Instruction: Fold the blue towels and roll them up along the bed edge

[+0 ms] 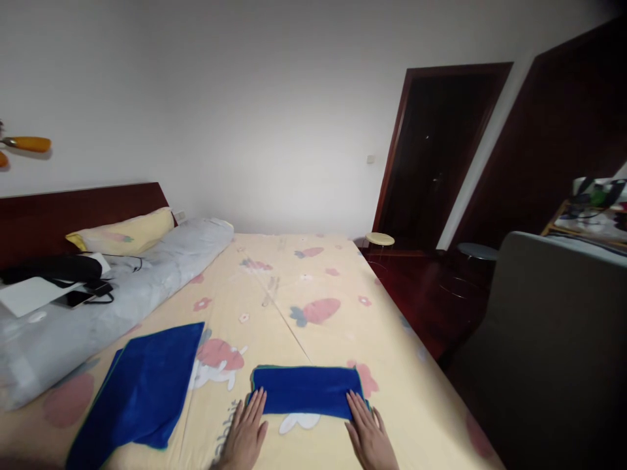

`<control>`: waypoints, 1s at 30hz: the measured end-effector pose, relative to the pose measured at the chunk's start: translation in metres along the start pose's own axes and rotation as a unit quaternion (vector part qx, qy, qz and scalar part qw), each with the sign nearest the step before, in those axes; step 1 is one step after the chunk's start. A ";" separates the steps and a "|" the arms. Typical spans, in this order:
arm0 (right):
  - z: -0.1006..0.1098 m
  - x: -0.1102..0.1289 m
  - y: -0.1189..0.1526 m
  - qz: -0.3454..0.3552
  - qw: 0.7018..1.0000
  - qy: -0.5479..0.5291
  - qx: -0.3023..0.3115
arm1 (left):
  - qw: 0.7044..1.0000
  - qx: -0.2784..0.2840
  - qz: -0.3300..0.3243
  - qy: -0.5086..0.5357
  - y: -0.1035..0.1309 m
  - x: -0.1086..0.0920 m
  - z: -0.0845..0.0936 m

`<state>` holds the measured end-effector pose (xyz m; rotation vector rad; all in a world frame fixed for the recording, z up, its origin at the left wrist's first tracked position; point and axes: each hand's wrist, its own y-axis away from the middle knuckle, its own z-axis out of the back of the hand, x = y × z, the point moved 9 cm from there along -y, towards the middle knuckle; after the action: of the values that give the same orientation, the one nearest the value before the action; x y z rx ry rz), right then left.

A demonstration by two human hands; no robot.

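A blue towel [306,390] with a green edge lies folded into a flat oblong on the bed. My left hand [247,427] rests on its left end, fingers stretched out and flat. At its right end, my right hand [368,431] lies with extended fingers on the cloth. Neither hand grips anything. Off to the left is a second blue cloth [142,385], spread in a larger, uneven shape, its near corner close to the bottom of the view.
Under everything is a cream bedsheet [274,274] printed with carrots and rabbits. A grey quilt [161,281], a yellow pillow [127,234] and a phone [76,298] are at the left. Stools [380,239] and a dark grey panel [548,339] stand right of the bed.
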<state>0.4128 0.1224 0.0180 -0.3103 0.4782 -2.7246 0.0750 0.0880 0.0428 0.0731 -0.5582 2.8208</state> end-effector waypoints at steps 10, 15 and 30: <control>0.019 -0.016 -0.022 -0.027 0.995 -0.070 0.067 | 0.993 0.103 0.048 0.044 -0.026 0.019 -0.013; 0.041 -0.027 -0.029 -0.078 0.982 -0.161 0.066 | 0.986 0.089 0.021 0.142 -0.021 0.026 -0.001; 0.018 -0.064 -0.040 -0.273 0.939 -0.201 0.058 | 0.891 0.089 0.248 0.369 -0.018 0.082 -0.023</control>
<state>0.4636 0.1765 0.0397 -1.0829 0.1207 -3.0641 0.0009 0.1335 0.0364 -1.2121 -0.1374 3.0141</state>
